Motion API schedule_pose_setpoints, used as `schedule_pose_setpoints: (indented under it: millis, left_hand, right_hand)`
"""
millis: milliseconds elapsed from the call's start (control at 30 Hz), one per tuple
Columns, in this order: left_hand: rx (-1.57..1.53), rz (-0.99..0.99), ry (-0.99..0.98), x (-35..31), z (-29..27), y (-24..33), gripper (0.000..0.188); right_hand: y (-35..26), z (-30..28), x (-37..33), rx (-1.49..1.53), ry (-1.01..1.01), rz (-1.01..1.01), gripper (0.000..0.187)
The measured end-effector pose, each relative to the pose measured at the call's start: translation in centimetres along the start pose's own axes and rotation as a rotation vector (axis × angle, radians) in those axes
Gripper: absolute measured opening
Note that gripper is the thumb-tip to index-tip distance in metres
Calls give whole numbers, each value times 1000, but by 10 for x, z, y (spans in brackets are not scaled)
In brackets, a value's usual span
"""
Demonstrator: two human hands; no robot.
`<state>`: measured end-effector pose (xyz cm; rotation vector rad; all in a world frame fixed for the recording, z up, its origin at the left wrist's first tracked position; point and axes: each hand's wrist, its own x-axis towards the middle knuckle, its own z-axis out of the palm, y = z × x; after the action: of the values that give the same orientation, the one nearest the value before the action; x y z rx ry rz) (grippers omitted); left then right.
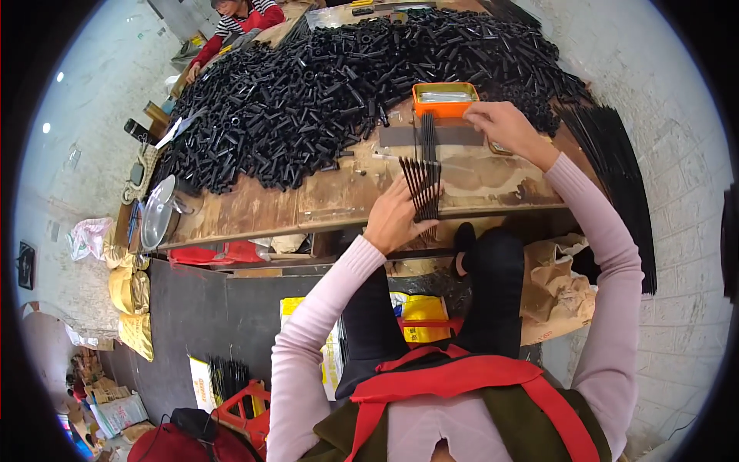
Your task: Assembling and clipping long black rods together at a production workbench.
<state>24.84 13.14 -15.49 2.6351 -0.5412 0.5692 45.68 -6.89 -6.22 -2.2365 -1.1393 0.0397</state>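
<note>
My left hand (391,214) is at the table's front edge, closed on several thin dark rods (416,182) that fan out between its fingers. Beyond it, more thin black rods (428,132) lie side by side across a flat grey strip (466,136) on the table. My right hand (504,129) hovers by the right end of an orange tray (446,109), its thumb and fingers drawn together. Whatever sits in that pinch is too small to make out. Silvery thin pieces (446,97) lie inside the tray.
A large heap of short black tubular parts (308,100) covers the far and left table (339,202). Long black rods (616,177) lie along the right edge. A clear bowl (159,213) stands at the left corner. Another person (239,23) sits at the far left.
</note>
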Motion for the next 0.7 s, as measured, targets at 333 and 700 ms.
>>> schedule_pose_setpoints:
  millis: [333,700]
  left_hand:
    - [-27,7,-157,18,-6,-6,78]
    - [10,-26,-170,20,-7,-7,82]
  right_hand:
    - [68,39,132,-345,-114,-98,14]
    - [40,26,107,-278,86,-315,11]
